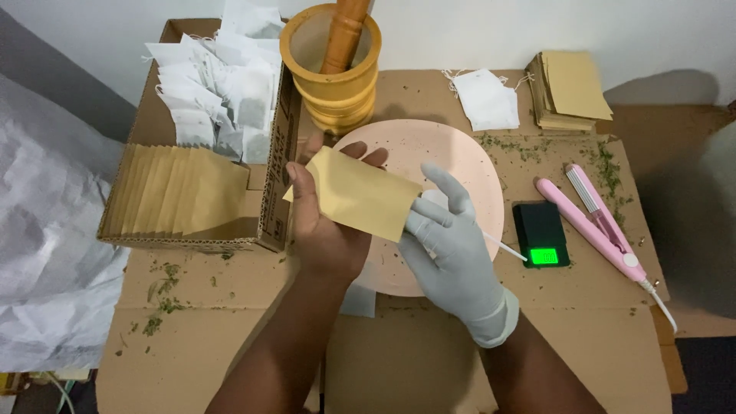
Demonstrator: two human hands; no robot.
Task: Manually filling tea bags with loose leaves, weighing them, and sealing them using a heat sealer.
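Observation:
My left hand [322,230] is bare and holds a small tan paper envelope [360,193] above a pale pink round plate [468,165]. My right hand [448,245] wears a light grey glove. Its fingers touch the envelope's right edge, where a white tea bag [431,201] shows between glove and envelope. A thin white stick or string [504,247] runs out from under the glove toward the right. Whether the tea bag is partly inside the envelope I cannot tell.
A cardboard box [268,207] at left holds a row of tan envelopes [172,190] and a heap of white tea bags [222,84]. A yellow wooden mortar with pestle [333,65] stands behind the plate. To the right lie a small black scale with green display [542,234], a pink hair straightener [598,218], loose tea bags [487,98] and stacked envelopes [569,88]. Dried herb crumbs are scattered about.

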